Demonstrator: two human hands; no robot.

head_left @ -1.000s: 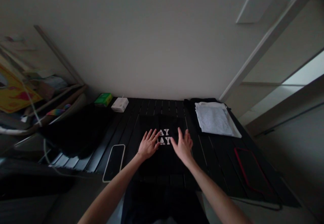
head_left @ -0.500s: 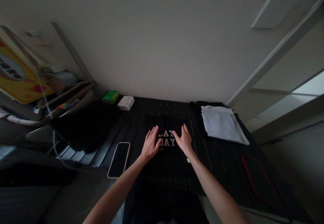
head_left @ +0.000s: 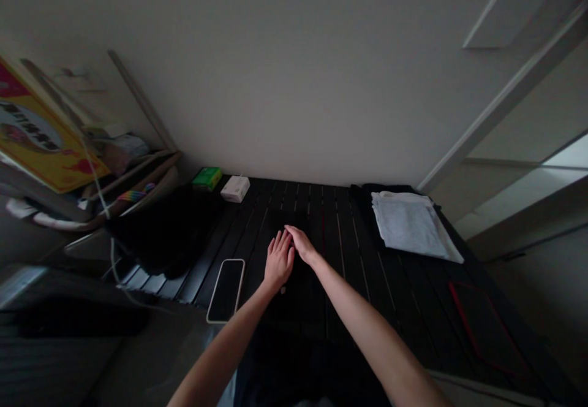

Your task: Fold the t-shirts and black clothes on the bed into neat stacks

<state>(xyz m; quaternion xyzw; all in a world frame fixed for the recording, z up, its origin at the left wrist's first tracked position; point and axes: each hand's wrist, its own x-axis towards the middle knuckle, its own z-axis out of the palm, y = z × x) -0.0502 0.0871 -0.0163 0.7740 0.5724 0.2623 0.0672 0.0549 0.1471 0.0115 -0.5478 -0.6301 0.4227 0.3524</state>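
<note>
A folded black garment [head_left: 304, 287] lies on the dark slatted table in front of me, hard to tell from the table in the dim light. My left hand [head_left: 278, 261] rests on it, open, with the fingers stretched out. My right hand [head_left: 302, 246] lies on the cloth just to the right, also open, its fingers straight and held together. Its fingertips meet or overlap those of my left hand. A small white spot [head_left: 283, 290], perhaps a tag, shows on the garment below my left wrist.
Left of the garment lies a phone [head_left: 226, 290] with a pale edge. At the back are a green box [head_left: 207, 178] and a white box [head_left: 235, 189]. A dark bundle [head_left: 165, 232] covers the left side. Folded light cloth [head_left: 411, 223] and a red-edged tablet-like object [head_left: 484, 327] lie right.
My right hand has moved left, and the garment's right side is folded over with it. The white lettering is now covered. The small white spot has shifted left.
</note>
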